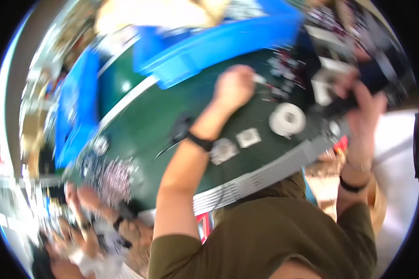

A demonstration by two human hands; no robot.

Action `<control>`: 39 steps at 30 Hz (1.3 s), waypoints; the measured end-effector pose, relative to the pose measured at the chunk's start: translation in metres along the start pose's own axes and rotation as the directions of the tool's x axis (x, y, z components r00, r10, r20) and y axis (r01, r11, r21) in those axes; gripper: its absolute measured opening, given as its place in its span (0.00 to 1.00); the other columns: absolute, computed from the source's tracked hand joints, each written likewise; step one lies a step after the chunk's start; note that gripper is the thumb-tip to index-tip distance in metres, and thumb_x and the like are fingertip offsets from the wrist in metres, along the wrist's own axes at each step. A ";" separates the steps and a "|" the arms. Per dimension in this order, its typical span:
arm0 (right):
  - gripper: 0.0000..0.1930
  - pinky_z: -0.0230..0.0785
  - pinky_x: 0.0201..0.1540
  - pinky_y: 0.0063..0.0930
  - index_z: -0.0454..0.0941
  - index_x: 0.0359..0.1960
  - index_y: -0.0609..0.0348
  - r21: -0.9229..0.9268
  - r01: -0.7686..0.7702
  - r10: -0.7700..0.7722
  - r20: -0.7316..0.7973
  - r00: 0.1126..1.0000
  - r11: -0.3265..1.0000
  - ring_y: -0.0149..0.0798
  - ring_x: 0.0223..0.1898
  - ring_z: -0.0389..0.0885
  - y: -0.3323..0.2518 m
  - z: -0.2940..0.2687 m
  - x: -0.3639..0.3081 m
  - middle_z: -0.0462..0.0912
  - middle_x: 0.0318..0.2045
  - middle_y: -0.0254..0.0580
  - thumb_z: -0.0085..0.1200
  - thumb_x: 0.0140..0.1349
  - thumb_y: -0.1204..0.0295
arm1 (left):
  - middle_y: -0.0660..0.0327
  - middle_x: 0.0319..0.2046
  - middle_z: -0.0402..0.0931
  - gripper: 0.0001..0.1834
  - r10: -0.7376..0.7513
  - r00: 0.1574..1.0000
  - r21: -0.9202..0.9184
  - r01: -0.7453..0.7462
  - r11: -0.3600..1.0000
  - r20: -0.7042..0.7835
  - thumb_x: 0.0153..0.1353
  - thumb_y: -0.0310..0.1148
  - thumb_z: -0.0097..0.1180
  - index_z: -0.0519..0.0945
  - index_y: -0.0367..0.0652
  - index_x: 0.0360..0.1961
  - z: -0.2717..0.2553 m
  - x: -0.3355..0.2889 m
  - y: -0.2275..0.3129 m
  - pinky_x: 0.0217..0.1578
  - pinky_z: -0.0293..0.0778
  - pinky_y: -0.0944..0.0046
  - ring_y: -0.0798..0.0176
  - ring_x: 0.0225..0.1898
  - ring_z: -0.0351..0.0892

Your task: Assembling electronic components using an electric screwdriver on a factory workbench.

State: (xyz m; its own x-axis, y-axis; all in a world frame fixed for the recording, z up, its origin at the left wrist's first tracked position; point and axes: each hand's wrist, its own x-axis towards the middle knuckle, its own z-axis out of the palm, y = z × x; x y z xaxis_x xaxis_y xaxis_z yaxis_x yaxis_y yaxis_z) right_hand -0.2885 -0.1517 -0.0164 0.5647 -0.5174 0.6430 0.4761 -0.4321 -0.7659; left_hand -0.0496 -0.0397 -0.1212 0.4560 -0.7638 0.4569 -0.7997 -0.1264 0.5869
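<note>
The picture is heavily blurred by motion, so only coarse things can be told. The left hand point(235, 87) is clenched into a fist over the far part of the green counter point(149, 125), and a small pale piece point(260, 80) sticks out of the fist on its right side; what that piece is cannot be made out. The right hand point(365, 104) is raised at the right edge of the counter, fingers curled round a dark object point(344, 104), which it grips just beside a scatter of small parts.

On the counter between the two arms lie a white roll of tape point(287, 119), a small square grey piece point(248, 137) and a rounder grey piece point(223, 151) touching the left wrist. A blue bin point(219, 46) stands at the far side. Another person's hands point(86, 209) work over a heap of small parts at the lower left.

Judging from this, the work looks mid-way: both hands are loaded, loose pieces remain unhandled
</note>
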 end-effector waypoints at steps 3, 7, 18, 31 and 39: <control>0.18 0.66 0.33 0.24 0.66 0.48 0.67 0.033 -0.189 0.191 -0.106 0.976 0.981 0.30 0.27 0.73 -0.009 0.021 0.022 0.75 0.27 0.37 0.51 0.53 0.82 | 0.59 0.30 0.78 0.07 -0.398 0.900 -0.738 0.391 0.550 0.180 0.61 0.31 0.53 0.75 0.39 0.34 -0.032 -0.008 -0.003 0.30 0.76 0.69 0.65 0.30 0.81; 0.22 0.68 0.40 0.22 0.66 0.51 0.66 -0.057 -0.079 0.070 -0.154 0.986 0.995 0.29 0.32 0.76 0.013 0.018 0.026 0.78 0.32 0.38 0.56 0.54 0.79 | 0.58 0.29 0.78 0.05 -0.393 0.882 -0.880 0.384 0.278 0.261 0.63 0.29 0.51 0.74 0.39 0.32 -0.047 -0.012 0.019 0.30 0.76 0.70 0.65 0.29 0.80; 0.17 0.70 0.42 0.23 0.74 0.44 0.65 -0.098 -0.174 0.197 0.338 0.920 0.980 0.32 0.40 0.76 0.010 0.072 -0.007 0.74 0.41 0.43 0.61 0.51 0.78 | 0.58 0.29 0.78 0.05 0.137 0.991 -0.522 -0.112 0.846 0.008 0.52 0.21 0.59 0.77 0.38 0.31 -0.074 -0.032 0.082 0.33 0.72 0.69 0.67 0.31 0.77; 0.15 0.74 0.33 0.21 0.74 0.43 0.70 0.051 -0.513 0.491 0.218 0.843 0.857 0.32 0.34 0.79 0.034 0.051 -0.017 0.76 0.39 0.48 0.55 0.51 0.87 | 0.43 0.41 0.76 0.19 -0.046 0.837 0.432 -0.234 0.871 0.546 0.55 0.40 0.51 0.78 0.36 0.42 -0.158 0.143 -0.074 0.46 0.69 0.54 0.44 0.45 0.74; 0.12 0.73 0.34 0.20 0.73 0.40 0.68 0.231 -0.566 0.543 0.157 0.825 0.792 0.30 0.33 0.78 0.049 0.049 -0.022 0.77 0.38 0.47 0.54 0.53 0.86 | 0.42 0.43 0.75 0.29 -0.137 0.744 0.433 -0.220 0.874 0.654 0.60 0.52 0.47 0.75 0.34 0.47 -0.096 0.194 -0.118 0.49 0.67 0.57 0.44 0.47 0.74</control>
State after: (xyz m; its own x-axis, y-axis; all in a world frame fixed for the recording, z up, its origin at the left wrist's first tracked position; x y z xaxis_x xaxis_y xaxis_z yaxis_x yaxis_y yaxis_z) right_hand -0.2445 -0.1254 -0.0675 0.8304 -0.5454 0.1144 0.2134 0.1215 -0.9694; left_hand 0.1704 -0.1123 -0.0372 0.1933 -0.9649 -0.1780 -0.9685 -0.2167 0.1229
